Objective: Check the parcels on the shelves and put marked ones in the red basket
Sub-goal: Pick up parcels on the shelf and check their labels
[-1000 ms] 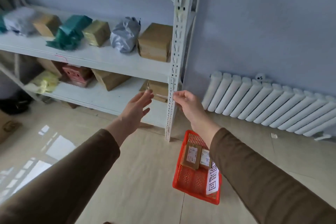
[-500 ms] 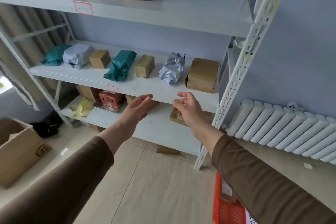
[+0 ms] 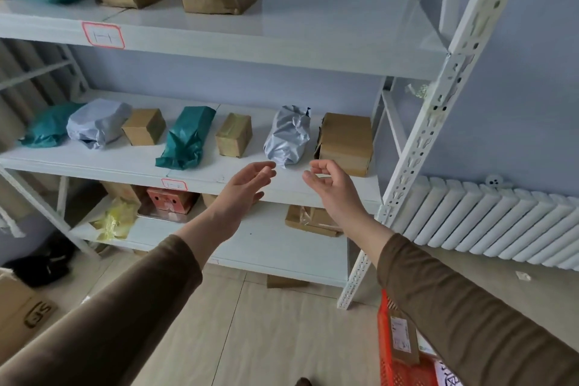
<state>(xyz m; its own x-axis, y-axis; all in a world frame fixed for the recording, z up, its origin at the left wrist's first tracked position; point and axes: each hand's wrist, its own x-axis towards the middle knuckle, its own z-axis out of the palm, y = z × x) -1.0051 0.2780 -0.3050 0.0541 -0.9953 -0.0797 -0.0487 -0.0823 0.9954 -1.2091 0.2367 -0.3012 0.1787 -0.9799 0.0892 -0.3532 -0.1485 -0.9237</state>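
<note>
Middle white shelf [image 3: 94, 163], left to centre of frame: teal, grey and brown wrapped parcels in a row, unchecked as far as visible; left hand [image 3: 247, 185] open, empty, below crumpled silver-grey plastic parcel [image 3: 286, 138]; right hand [image 3: 332, 185] loosely curled, empty, near brown cardboard box [image 3: 344, 142]; red plastic basket [image 3: 398, 367], lower right, already holds one labelled parcel; most checking remains.

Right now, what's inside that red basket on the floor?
The red basket holds a brown parcel with a white label, and a white printed sheet shows near the bottom edge. The right sleeve covers the rest.
</note>
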